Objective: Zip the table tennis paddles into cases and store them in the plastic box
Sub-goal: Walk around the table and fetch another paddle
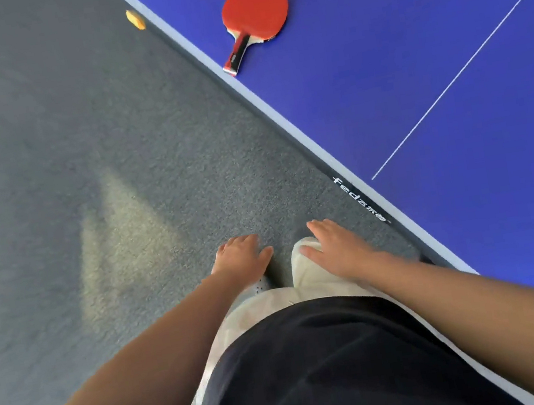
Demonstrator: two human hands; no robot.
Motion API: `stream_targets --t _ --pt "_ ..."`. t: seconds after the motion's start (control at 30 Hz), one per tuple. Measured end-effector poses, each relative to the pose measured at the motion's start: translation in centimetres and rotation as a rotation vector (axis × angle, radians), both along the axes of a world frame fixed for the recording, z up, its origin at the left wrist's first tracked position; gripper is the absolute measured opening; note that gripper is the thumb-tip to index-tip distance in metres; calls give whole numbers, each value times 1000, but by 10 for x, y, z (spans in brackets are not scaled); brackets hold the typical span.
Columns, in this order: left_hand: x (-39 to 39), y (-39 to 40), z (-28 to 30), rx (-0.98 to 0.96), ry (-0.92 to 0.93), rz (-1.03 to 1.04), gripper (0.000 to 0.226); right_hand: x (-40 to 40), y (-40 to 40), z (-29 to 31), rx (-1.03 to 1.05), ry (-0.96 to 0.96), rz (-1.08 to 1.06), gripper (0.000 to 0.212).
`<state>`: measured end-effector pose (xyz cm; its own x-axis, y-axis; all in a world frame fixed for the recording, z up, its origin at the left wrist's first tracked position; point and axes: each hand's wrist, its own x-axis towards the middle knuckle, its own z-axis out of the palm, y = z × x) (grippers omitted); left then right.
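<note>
From the head view I look straight down the person's front. The blue counter [408, 42] fills the frame from twelve to four o'clock, its pale edge band running on a diagonal from the top centre down to the right side. One corner of it shows at twelve o'clock; the rest runs out of frame at the top and right.

The paddle [253, 18] lies flat on the counter near that corner, red face up, its handle pointing toward seven o'clock and ending just at the edge band. A thin white line crosses the blue surface well apart from it.

The grey carpet floor [62, 163] takes the whole left half, open from the counter's edge outward. A small orange thing [135, 19] sits just beyond the corner, partly cut off by the edge; I cannot tell what it is.

Both hands hang low at centre, away from the paddle. The left hand [241, 261] and right hand [338, 249] hold nothing, fingers [317, 226] loosely extended. A white shoe [302, 263] shows partly beneath the right hand; the other foot is mostly hidden by the left hand.
</note>
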<state>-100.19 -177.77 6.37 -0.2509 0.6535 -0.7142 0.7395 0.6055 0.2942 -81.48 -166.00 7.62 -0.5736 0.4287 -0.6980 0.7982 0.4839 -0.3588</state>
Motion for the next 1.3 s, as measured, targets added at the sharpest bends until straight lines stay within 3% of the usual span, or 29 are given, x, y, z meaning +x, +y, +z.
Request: stream_targets --t 0.33,0.57,0.97,1.3 --pt "-107 165 5 113 27 -137 58 -106 125 8 32 119 -151 71" --pt "-147 306 37 186 -24 -286 56 -140 234 8 26 112 -311 72" --pt "-191 552 20 316 -86 -650 55 -179 376 13 118 50 -724 69" --pt "-177 738 -4 368 14 -822 60 -179 533 26 216 -9 -958 67"
